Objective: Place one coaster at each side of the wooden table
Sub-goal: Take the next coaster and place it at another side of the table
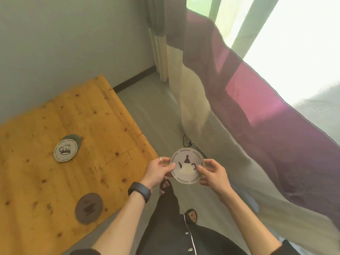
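Note:
A round white coaster with a teapot picture (186,167) is held flat in the air, just past the right edge of the wooden table (46,181). My left hand (159,170) pinches its left rim and my right hand (213,173) pinches its right rim. On the table lie a light coaster with a mug picture (65,150), resting partly on a darker coaster (76,138) behind it, and a dark grey coaster with a cup picture (88,207) near the front edge.
A grey wall runs behind the table. Sheer beige and purple curtains (248,107) hang to the right over a bright window. A black cable (186,141) lies on the grey floor. My legs and sandalled feet (165,184) are below the hands.

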Demonstrator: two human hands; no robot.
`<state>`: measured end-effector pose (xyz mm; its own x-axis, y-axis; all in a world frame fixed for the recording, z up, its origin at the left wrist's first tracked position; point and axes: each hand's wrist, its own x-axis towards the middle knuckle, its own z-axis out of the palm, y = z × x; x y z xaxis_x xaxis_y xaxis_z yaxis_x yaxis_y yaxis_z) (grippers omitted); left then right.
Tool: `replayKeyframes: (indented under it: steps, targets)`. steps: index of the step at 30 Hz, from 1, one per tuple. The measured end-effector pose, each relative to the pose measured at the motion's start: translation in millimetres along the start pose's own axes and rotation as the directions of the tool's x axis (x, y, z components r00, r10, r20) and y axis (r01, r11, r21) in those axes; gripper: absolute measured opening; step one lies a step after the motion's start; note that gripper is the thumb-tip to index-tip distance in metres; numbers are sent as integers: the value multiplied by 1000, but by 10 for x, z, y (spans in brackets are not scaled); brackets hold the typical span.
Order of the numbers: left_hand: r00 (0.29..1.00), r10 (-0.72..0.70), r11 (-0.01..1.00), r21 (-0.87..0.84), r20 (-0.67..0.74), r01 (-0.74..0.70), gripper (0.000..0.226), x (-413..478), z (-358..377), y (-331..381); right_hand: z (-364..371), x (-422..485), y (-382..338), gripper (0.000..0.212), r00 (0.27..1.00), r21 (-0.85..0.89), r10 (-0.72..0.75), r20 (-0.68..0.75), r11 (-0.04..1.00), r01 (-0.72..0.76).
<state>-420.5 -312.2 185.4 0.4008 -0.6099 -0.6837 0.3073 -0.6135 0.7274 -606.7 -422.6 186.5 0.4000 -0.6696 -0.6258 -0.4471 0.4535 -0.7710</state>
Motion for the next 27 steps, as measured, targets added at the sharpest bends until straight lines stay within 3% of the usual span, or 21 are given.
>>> replayKeyframes:
  steps: [12, 18, 22, 27]
  targets:
    - [988, -73, 979, -201, -134, 45, 24, 1163, -219, 676, 30, 1514, -1085, 18, 983, -198, -46, 176, 977, 81]
    - [971, -28, 949, -313, -239, -50, 18, 1579, -676, 1373, 438, 2198, -2091, 13, 959, -275, -97, 265, 946, 171]
    - [922, -45, 887, -439, -383, -139, 12, 1683, -1043, 1607, 970, 2608, -2664, 13, 907, -364, -106, 407, 892, 268]
    - [808, -180, 779, -582, -562, -231, 18, 1640, -1491, 1544, 1891, 2979, -3038, 12, 787, -499, -76, 613, 735, 460]
